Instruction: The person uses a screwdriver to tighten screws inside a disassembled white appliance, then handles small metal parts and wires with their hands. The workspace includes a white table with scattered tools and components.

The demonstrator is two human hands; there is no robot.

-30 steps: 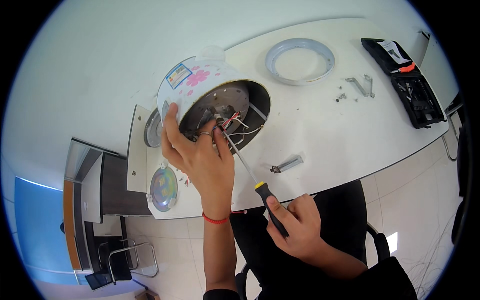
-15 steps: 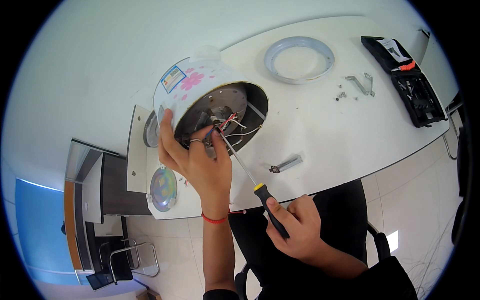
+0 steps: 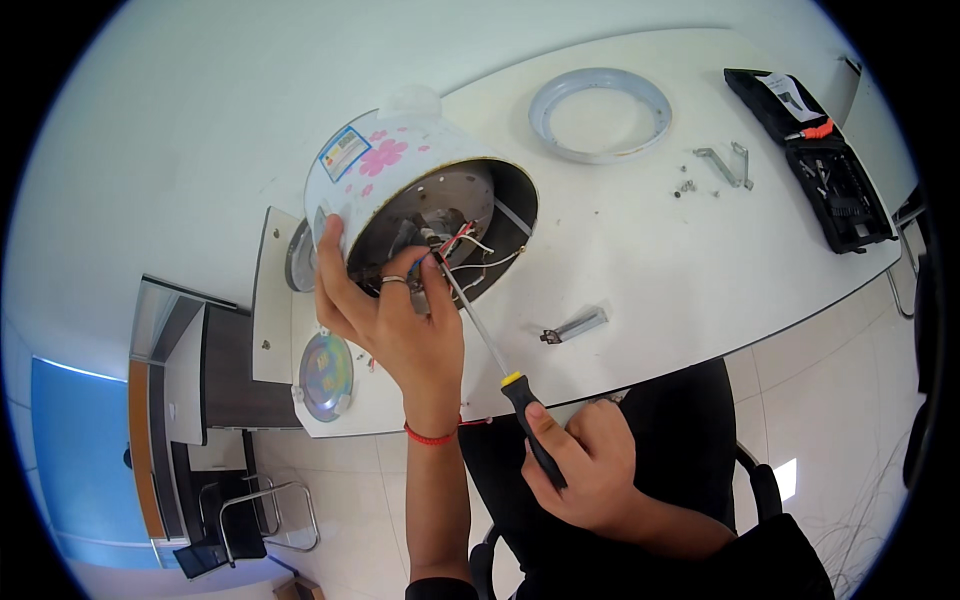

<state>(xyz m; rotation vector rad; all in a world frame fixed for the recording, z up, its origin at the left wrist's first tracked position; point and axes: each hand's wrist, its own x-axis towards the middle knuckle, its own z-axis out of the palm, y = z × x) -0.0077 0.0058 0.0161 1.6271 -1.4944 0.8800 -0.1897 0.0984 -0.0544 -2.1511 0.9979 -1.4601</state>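
Note:
A white rice cooker body (image 3: 440, 142) with pink flowers lies tipped on its side, its open underside facing me and showing a metal plate and red, white and blue wires (image 3: 470, 262). My left hand (image 3: 400, 310) reaches into the opening, thumb and forefinger pinched around what looks like the blue wire; the other fingers rest on the rim and outer wall. In my right hand (image 3: 590, 465) is a screwdriver (image 3: 535, 430) with a black and yellow handle. Its shaft slants up-left, with the tip beside my left fingertips among the wiring; what it touches is hidden.
On the white table (image 3: 680, 280) are a grey ring (image 3: 545, 115), several small screws (image 3: 686, 187), metal brackets (image 3: 727, 167), another metal strip (image 3: 575, 325) and a black tool case (image 3: 840, 190). A round metal plate (image 3: 327, 378) lies near the left edge. A black chair (image 3: 685, 430) stands at the front edge.
My right hand and the screwdriver handle have shifted slightly left and up. My left hand keeps its pinch inside the cooker body, almost unmoved.

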